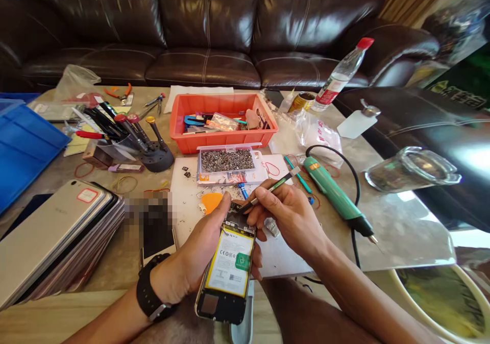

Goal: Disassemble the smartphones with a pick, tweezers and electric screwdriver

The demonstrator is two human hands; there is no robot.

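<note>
My left hand (pixel 199 244) is wrapped round an opened smartphone (pixel 229 270), its back cover off and a white, yellow-edged battery showing. Between the thumb and fingers of my right hand (pixel 287 209) is a slim dark tool, apparently tweezers (pixel 281 180), its tip down at the phone's upper circuit board (pixel 239 212). The tip's exact contact point is too small to make out. Behind the phone, an orange pick-like piece (pixel 212 202) lies on the white work mat (pixel 186 188). A clear case of tiny screws (pixel 227 160) stands at the mat's far side.
A stack of phones (pixel 57 231) and a blue bin (pixel 30 145) are at left, near a screwdriver holder (pixel 155 157). An orange tray (pixel 224 140) stands behind. To the right are a green electric screwdriver (pixel 337 193), a glass mug (pixel 411 170) and a tilted-looking bottle (pixel 340 78).
</note>
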